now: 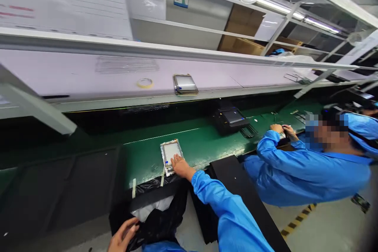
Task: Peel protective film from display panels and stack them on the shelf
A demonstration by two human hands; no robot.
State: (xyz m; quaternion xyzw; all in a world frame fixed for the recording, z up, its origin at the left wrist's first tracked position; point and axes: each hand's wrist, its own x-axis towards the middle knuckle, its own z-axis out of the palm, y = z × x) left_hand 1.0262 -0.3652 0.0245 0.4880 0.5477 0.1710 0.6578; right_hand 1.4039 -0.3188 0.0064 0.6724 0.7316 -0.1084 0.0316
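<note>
My right hand (180, 166), in a blue sleeve, rests with fingers stretched flat on the near edge of a small rectangular screen panel (170, 152) lying on the green conveyor belt (206, 141). My left hand (123, 236) is low at the bottom edge, its fingers curled on the rim of a black plastic bag (159, 220) that hangs at the belt's front edge with pale material inside.
A co-worker in a blue coat (301, 169) sits to the right with both hands on the belt. A dark device with a screen (232, 120) stands on the belt beyond. On the shelf above lie stacked panels (185, 84) and a tape roll (144, 83).
</note>
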